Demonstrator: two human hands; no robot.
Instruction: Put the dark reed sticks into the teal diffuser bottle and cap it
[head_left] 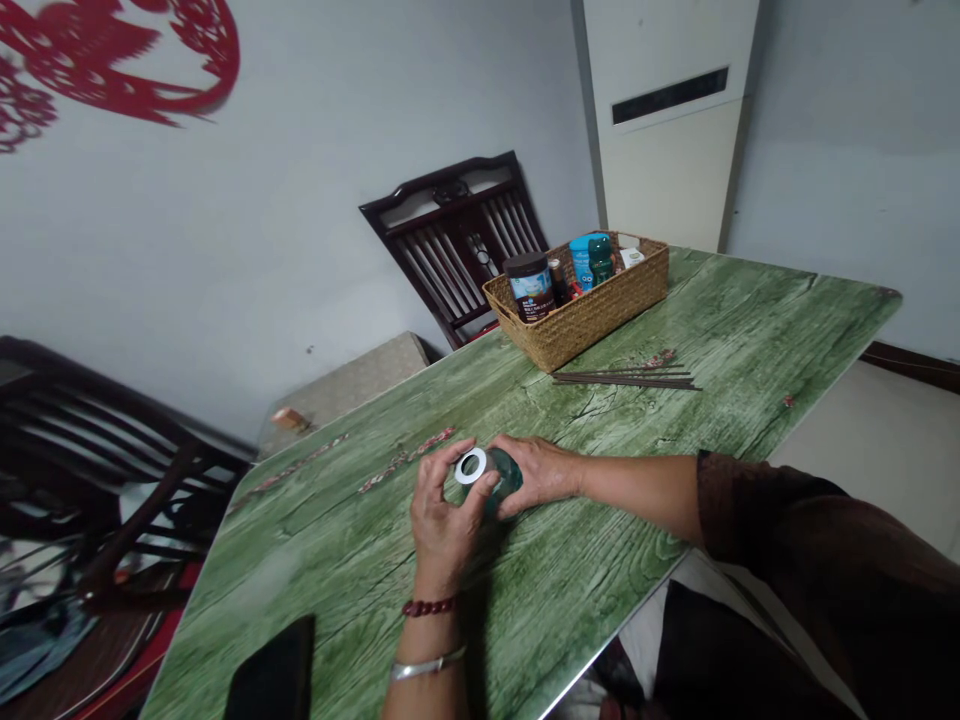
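A small teal glass bottle (pixel 504 477) with a white ring-shaped cap (pixel 471 466) lies between my hands on the green wood-grain table (pixel 615 440). My left hand (pixel 444 515) pinches the white cap with fingers and thumb. My right hand (pixel 538 470) wraps round the bottle's body from the right. Most of the bottle is hidden by the fingers.
A woven basket (pixel 592 312) holding jars and bottles stands at the table's far side, with several thin dark sticks (pixel 626 379) lying before it. A black phone (pixel 274 672) lies near the front edge. Dark wooden chairs (pixel 457 235) stand behind and at the left.
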